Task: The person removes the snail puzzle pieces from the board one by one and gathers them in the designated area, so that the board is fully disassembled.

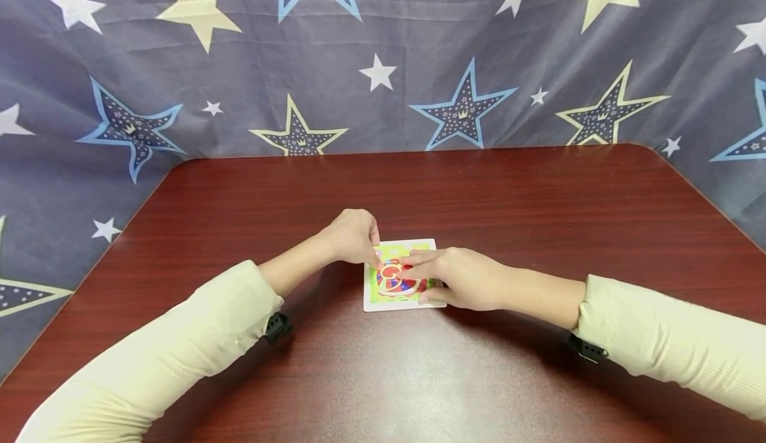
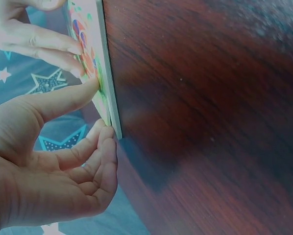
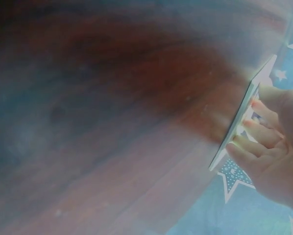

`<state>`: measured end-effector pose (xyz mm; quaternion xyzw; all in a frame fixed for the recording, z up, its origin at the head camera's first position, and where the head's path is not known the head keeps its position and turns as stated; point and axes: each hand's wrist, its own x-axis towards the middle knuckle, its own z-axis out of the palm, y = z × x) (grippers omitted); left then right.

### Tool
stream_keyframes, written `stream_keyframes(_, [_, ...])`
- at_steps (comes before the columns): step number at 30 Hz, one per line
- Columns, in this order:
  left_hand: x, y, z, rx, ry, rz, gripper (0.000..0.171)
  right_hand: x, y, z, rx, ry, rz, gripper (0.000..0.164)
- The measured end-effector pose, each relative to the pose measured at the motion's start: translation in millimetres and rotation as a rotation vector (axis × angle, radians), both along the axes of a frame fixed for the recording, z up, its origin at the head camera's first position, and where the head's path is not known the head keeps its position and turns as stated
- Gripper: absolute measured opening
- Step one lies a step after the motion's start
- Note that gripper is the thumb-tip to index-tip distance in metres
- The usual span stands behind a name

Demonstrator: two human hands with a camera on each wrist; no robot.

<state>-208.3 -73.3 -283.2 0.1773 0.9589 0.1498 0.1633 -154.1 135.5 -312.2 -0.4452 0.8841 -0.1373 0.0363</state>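
Note:
A square picture board (image 1: 391,307) with a white border lies on the table. Its bright picture has a red and blue spiral on yellow-green, partly covered by fingers. My left hand (image 1: 354,237) is at the board's far left corner. In the left wrist view, the thumb of the left hand (image 2: 53,161) presses on the picture while the curled fingertips meet the board's edge, which shows two layers. From the right side, my right hand (image 1: 473,280) rests its extended, spread fingers on the picture, with its thumb by the near edge. The right wrist view shows the right hand's fingertips (image 3: 247,125) against the board's face.
The dark red wooden table (image 1: 269,190) stretches out all around the board. Behind it and along both sides hangs a grey-blue cloth (image 1: 335,57) printed with stars. Black straps (image 1: 277,328) show under the light sleeves.

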Motion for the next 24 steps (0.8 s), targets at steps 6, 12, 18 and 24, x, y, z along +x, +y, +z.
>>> stream_keyframes(6, [-0.2,-0.2,-0.9,0.004,-0.002,-0.002,0.028,-0.5,-1.3,0.2,-0.014,-0.018,0.003,0.052])
stream_keyframes(12, [0.3,-0.3,0.0,0.014,-0.020,0.000,0.027,-0.8,-3.8,2.2,0.028,-0.041,-0.017,0.057])
stream_keyframes(18, [-1.1,-0.2,-1.1,0.005,-0.007,-0.011,0.027,0.0,-5.5,3.3,0.053,-0.036,-0.013,0.056])
stream_keyframes(24, [-1.9,0.0,-1.7,0.004,-0.011,-0.011,0.027,0.2,-5.1,1.6,0.058,-0.030,-0.012,0.053])
